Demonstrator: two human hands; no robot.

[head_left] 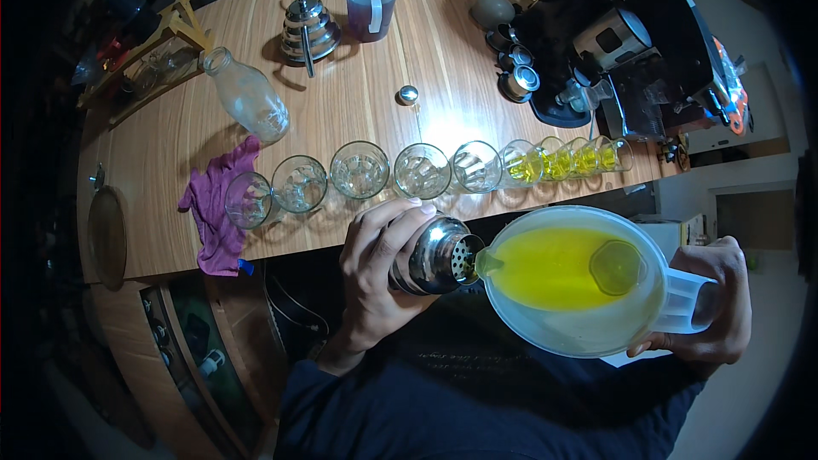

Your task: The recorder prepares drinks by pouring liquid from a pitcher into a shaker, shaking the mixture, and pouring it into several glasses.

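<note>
My left hand [368, 268] wraps round a shiny metal cocktail shaker [426, 257], tilted so its perforated strainer top faces right. My right hand [726, 302] grips the handle of a translucent plastic pitcher [554, 341] holding clear yellow liquid [545, 268]. The pitcher's spout meets the strainer holes; I cannot tell whether liquid is passing between them. Both vessels are held off the table, in front of its near edge. Beyond them runs a row of glasses; the left ones, such as this tumbler [360, 172], look empty, while the right ones hold yellow liquid [524, 169].
On the wooden table [358, 94] lie a small metal cap [408, 95] and a purple cloth [217, 204]. Farther back are a glass bottle [251, 102], a metal kettle [308, 34], and a pitcher of dark liquid [372, 13]. A black coffee machine [656, 60] stands at right.
</note>
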